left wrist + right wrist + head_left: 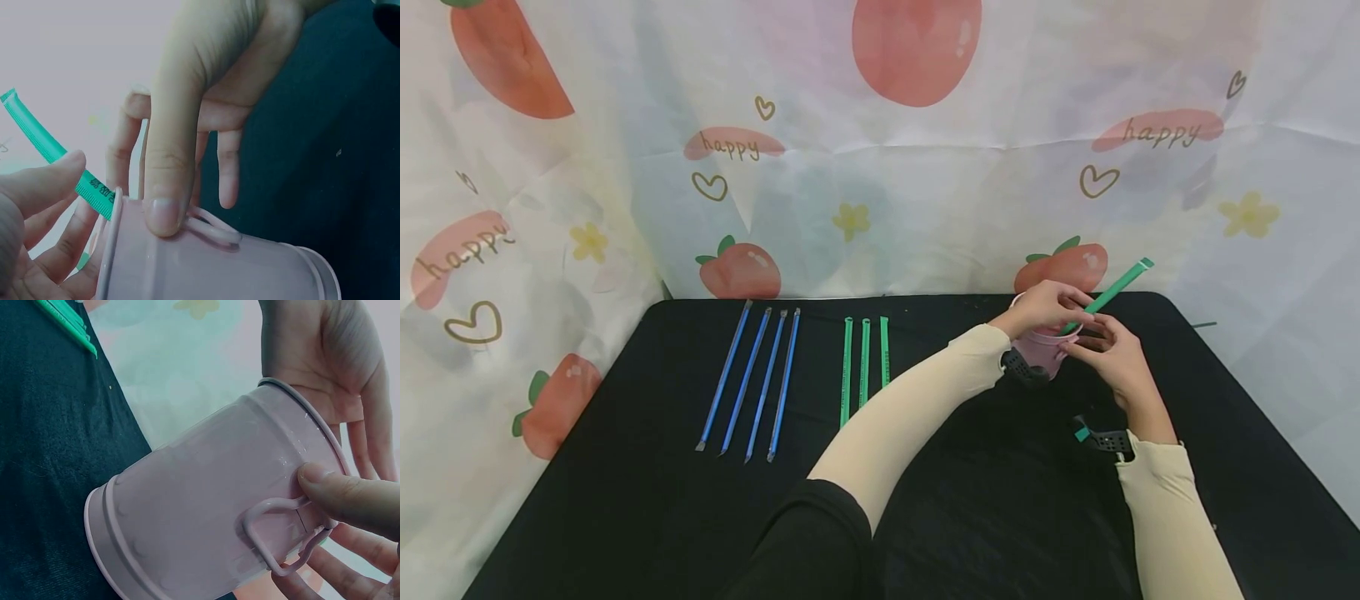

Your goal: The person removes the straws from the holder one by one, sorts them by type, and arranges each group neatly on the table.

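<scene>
A pink metal bucket with small side handles is between both hands at the table's back right; in the right wrist view its wall fills the middle. My left hand is at the bucket's mouth and pinches a green stick sachet. The sachet slants, its printed lower end at the rim and its crimped top up to the right. With the thumb on the outer wall and fingers by the handle, my right hand grips the bucket. The bucket's inside is hidden.
Three green stick sachets lie side by side mid-table, partly behind my left sleeve. Further left lies a row of several long blue sticks with silvery ends. A black cloth covers the table; a printed curtain hangs behind it.
</scene>
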`<state>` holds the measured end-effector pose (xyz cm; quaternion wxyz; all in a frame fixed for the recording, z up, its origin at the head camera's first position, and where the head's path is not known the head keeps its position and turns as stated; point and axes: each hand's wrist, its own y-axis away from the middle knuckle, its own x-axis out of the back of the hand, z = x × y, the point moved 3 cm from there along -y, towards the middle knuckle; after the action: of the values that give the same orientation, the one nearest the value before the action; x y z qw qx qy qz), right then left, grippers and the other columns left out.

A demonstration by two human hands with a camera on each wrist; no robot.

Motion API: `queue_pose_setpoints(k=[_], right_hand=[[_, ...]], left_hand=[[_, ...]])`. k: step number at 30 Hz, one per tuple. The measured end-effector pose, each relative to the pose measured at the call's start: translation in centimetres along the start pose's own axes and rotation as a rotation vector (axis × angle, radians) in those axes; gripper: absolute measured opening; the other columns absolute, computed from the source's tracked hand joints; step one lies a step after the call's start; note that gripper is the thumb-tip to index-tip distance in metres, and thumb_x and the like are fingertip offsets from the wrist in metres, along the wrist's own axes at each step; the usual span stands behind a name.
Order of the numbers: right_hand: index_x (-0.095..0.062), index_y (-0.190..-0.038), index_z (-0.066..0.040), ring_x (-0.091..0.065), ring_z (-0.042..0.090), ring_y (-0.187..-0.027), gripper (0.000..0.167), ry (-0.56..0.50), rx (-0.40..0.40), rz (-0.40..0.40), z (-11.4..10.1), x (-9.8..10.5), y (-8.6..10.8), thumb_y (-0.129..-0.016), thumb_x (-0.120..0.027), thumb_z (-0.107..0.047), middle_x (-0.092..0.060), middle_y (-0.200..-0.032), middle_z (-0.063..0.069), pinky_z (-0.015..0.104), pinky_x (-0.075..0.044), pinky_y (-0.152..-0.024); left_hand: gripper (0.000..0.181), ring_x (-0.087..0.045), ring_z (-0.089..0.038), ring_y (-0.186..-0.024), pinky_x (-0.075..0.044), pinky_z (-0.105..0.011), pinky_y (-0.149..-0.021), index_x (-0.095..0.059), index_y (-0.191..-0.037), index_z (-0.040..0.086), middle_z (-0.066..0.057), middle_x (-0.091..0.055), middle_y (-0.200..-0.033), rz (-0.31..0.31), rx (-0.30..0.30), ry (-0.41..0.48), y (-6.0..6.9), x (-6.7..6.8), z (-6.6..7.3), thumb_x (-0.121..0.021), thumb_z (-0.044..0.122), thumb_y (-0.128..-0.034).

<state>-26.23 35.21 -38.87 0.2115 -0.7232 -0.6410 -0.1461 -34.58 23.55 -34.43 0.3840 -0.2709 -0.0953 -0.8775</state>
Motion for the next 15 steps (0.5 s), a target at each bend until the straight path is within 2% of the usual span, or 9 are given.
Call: queue_pose_setpoints(k=[8,10,15], right_hand=[[-0.03,-0.143,-0.002,-0.048,-0.021,-0.088,0.066,-0.005,0.005,0.003,0.0,0.06,0.04,-0.091,-0.062,-0.027,-0.046,-0.127,0.005,0.001,-0.041,-0.072],[-0.032,-0.142,-0.004,-0.048,-0.02,-0.088,0.065,-0.009,0.009,0.004,0.02,0.04,0.02,-0.091,-0.063,-0.027,-0.045,-0.128,0.008,0.001,-0.041,-0.072],[-0.031,-0.144,-0.004,-0.047,-0.019,-0.089,0.066,-0.011,0.02,0.004,0.03,-0.02,-0.03,-0.09,-0.063,-0.026,-0.04,-0.133,0.018,0.001,-0.042,-0.072]], left_hand=[[0.025,-0.061,-0.004,-0.1,-0.047,-0.008,-0.067,-0.068,-0.113,0.014,0.003,-0.067,-0.115,0.015,0.027,-0.04,0.42,-0.04,0.23,-0.066,0.022,-0.0883],[0.025,-0.061,-0.003,-0.097,-0.048,-0.008,-0.066,-0.068,-0.111,0.014,0.004,-0.068,-0.113,0.023,0.033,-0.034,0.48,0.01,0.28,-0.066,0.022,-0.0883],[0.023,-0.061,-0.004,-0.095,-0.048,-0.007,-0.067,-0.068,-0.11,0.012,0.002,-0.068,-0.111,0.043,-0.005,-0.009,0.55,0.35,0.31,-0.065,0.022,-0.0893]])
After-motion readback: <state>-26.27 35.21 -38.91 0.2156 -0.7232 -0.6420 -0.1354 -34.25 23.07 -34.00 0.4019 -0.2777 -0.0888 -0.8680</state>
